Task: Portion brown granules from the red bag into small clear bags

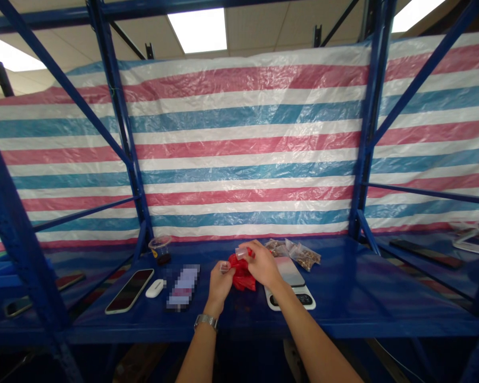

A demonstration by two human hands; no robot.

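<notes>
My left hand (219, 282), with a watch on its wrist, pinches the edge of a crumpled red plastic bag (241, 274) that lies on the blue shelf (343, 298). My right hand (262, 262) is closed over the top of the same bag and also pinches a small clear plastic piece (241, 251) at its fingertips. Both hands meet just left of a small white digital scale (291, 290). Behind the scale lie two small clear bags of brown bits (299, 252).
A phone (130, 290) lies face up at the left, with a white earbud case (155, 288) and a blurred-out card (182, 287) beside it. A small clear cup (160, 246) stands by the blue upright (122, 122). A striped tarp (243, 149) closes the back.
</notes>
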